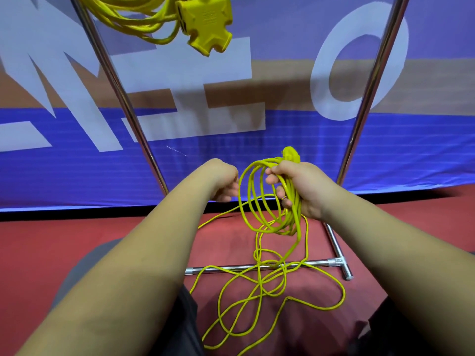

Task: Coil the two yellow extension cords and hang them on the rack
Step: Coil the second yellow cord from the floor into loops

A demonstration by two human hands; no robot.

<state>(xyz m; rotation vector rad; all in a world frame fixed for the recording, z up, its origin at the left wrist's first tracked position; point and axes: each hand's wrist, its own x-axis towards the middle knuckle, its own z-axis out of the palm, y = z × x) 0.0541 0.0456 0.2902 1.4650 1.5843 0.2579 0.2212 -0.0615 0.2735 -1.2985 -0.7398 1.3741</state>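
My right hand (300, 188) grips several loops of a yellow extension cord (259, 201), with its yellow plug (290, 154) sticking up above my fist. My left hand (225, 183) is just left of the loops, fingers curled around a strand of the same cord. The uncoiled length (259, 286) lies tangled on the red floor below and crosses the rack's base bar. A second yellow cord (138, 19) hangs coiled at the top of the rack, its three-way socket block (205, 21) dangling.
The rack's two chrome uprights (120, 98) (370, 93) slant up on either side, joined by a low base bar (231, 269) with a T-foot (339, 263) at right. A blue banner with white letters (257, 150) stands behind. My dark-clothed legs fill the bottom edge.
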